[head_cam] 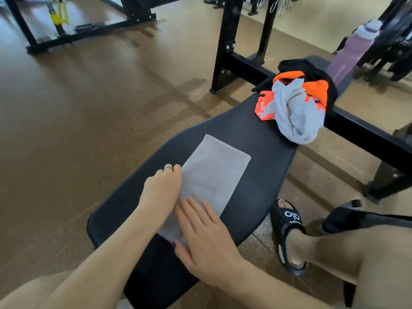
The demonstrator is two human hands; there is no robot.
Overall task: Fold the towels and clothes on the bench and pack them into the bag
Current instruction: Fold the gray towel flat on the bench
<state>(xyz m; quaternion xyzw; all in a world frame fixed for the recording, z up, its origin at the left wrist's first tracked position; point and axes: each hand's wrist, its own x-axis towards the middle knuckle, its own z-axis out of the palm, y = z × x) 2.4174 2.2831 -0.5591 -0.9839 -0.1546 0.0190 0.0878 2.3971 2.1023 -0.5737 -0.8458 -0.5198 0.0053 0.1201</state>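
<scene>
Folded grey towel (215,175) lying flat on the black desk (263,139), left hand (161,192) and right hand (206,239) both flat-fingered on its near end, crumpled clothes pile (296,103) at the far end, purple bottle (352,50) beyond

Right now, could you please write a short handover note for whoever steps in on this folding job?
Left hand: flat along the left edge of the folded towel, no grip.
Right hand: open, pressing the towel's near end.
The towel lies folded flat on the bench.
Unfolded pile of white, orange and black items sits at the far end.
No bag in view.
Left: fold the pile, find the bag, pack everything.
</scene>
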